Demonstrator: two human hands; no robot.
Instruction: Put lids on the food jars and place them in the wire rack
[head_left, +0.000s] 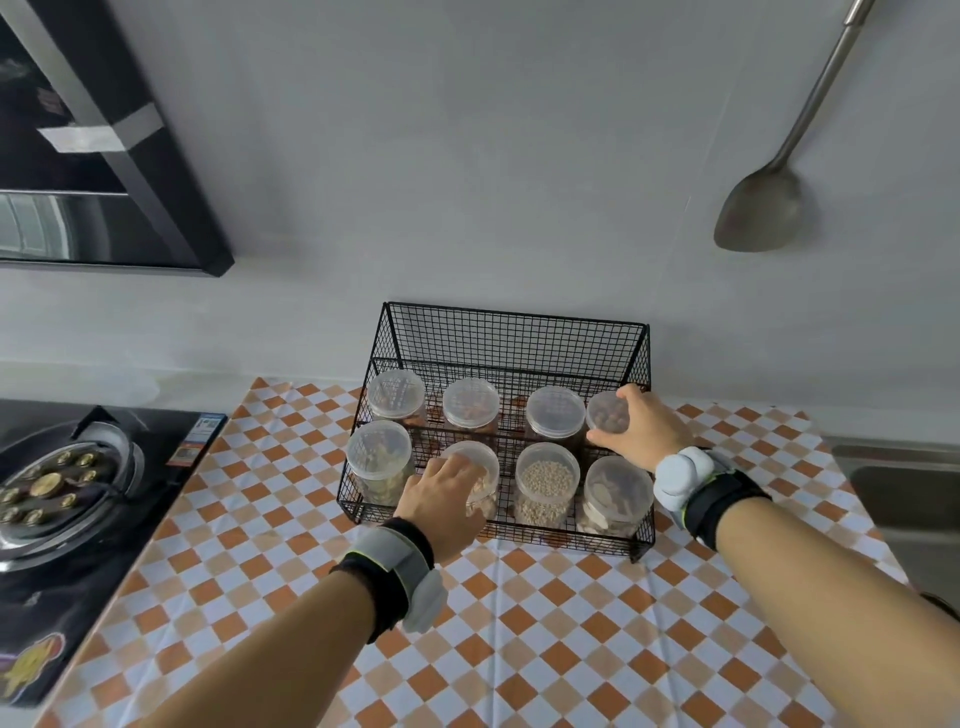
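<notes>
A black wire rack (511, 335) stands against the wall on the checked tablecloth. Several clear lidded jars fill its two rows. My left hand (444, 496) grips the second jar (480, 467) of the front row, which holds pale slices. My right hand (641, 428) holds the far-right jar (602, 410) of the back row, with round brown pieces inside. Between them in the front row sits a jar of small pale beans (546, 483), and a jar of light chips (618, 493) stands at the front right. Both wrists wear grey bands.
A black gas hob (78, 493) lies at the left, level with the rack. A metal spatula (763, 208) hangs on the wall at the upper right. A steel sink edge (904, 467) shows at the right. The orange-and-white cloth (545, 649) stretches towards me.
</notes>
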